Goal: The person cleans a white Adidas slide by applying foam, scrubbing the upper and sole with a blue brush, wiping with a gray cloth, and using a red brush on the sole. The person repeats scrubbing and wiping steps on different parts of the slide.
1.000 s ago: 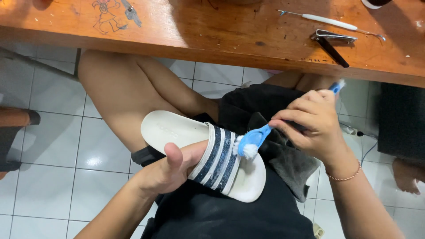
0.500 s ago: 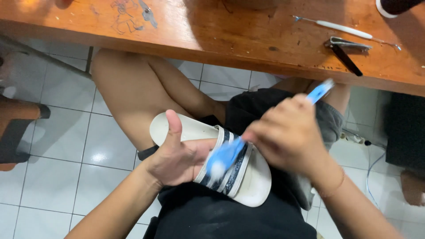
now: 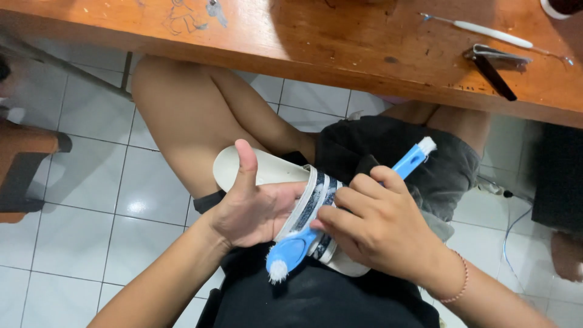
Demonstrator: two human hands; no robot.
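Observation:
A white slide sandal (image 3: 267, 170) with a dark-and-white striped strap rests on my lap. My left hand (image 3: 252, 206) holds it from the side, thumb raised over the footbed. A blue toothbrush (image 3: 340, 209) with white bristles lies across the strap, gripped in my right hand (image 3: 379, 228). Its bristle head points down-left past the strap; the other end sticks up to the right.
A worn wooden table (image 3: 316, 42) spans the top edge, carrying a thin white-handled tool (image 3: 492, 31) and a dark folding tool (image 3: 495, 64). White floor tiles (image 3: 91, 200) lie below. A brown stool edge (image 3: 24, 158) sits at the left; cables run at the right.
The toothbrush has swept down-left across the strap, its head now past the sandal's edge. My right hand moved left over the sandal; my left thumb has lifted.

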